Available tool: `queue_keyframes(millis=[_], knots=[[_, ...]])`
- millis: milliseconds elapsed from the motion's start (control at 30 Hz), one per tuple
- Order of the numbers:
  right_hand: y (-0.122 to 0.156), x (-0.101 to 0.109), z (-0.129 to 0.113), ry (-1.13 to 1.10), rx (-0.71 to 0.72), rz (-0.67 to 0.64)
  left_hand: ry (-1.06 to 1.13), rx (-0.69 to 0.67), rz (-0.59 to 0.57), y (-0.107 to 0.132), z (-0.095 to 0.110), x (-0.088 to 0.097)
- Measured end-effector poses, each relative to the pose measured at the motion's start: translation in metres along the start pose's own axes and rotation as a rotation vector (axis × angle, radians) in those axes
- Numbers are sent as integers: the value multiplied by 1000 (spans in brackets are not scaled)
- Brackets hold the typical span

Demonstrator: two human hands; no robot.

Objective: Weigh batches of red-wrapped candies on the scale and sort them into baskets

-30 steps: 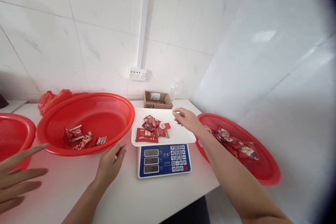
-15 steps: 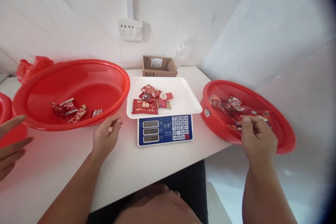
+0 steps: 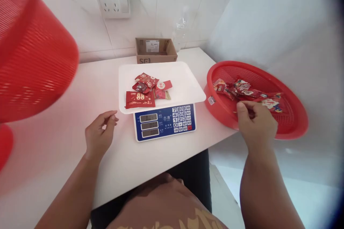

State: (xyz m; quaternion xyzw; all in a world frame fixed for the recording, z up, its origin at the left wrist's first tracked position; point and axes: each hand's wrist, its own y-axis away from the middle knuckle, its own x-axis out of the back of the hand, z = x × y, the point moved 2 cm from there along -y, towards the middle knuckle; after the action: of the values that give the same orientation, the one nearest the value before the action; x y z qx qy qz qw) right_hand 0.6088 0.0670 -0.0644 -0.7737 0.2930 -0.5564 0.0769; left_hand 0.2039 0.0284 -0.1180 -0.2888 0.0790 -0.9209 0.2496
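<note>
My left hand [image 3: 100,133] rests by the left side of a blue-and-white digital scale [image 3: 165,123], its fingers curled in with nothing showing in them. On the scale's white tray [image 3: 185,86] lie several red packets [image 3: 140,99], overlapping on the left half. My right hand [image 3: 256,125] is over the near rim of a red plastic basket [image 3: 215,111] at the right, thumb and fingers pinched together. Whatever is in that pinch, if anything, is mostly hidden by the hand. Several red wrapped sweets [image 3: 243,93] lie in this basket beyond my fingers.
A larger red basket [image 3: 51,61] is raised off the table at the upper left, tilted. Below it, part of another red container [image 3: 4,146] shows. Behind the scale stands an open cardboard box [image 3: 156,57]. A socket panel [image 3: 114,3] is on the tiled wall.
The left basket has been lifted up and to the left, and another person's hand at the left edge is out of view. My hands stay near the same places; the view has shifted.
</note>
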Motion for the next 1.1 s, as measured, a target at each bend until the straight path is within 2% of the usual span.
queue_keyframes(millis=[200,333,433,533,600,667,767,867,933,1033,1100], knots=[[-1,-4,-12,289,-65,-250,-32,7,-8,1,-3,1],[-1,-4,-14,342,-46,-330,-154,-94,40,3,8,7],[-1,-3,-14,314,-27,-323,-344,-308,202,3,30,27],[-1,-1,-16,252,-5,-310,-543,-434,337,-2,44,61],[-2,-1,-16,244,0,-321,-676,-380,332,-9,37,87],[-2,-1,-14,260,9,-331,-824,-229,226,-16,19,109],[-2,-5,-9,251,58,-314,-978,-1,133,-22,-9,124],[-3,-7,-6,214,111,-278,-1001,-15,68,-26,-9,112],[-3,-7,-5,212,119,-275,-971,-66,10,-29,5,96],[-3,-5,-5,214,125,-283,-927,-22,-98,-37,27,72],[-3,-5,-6,203,148,-271,-884,-52,-146,-43,40,57]])
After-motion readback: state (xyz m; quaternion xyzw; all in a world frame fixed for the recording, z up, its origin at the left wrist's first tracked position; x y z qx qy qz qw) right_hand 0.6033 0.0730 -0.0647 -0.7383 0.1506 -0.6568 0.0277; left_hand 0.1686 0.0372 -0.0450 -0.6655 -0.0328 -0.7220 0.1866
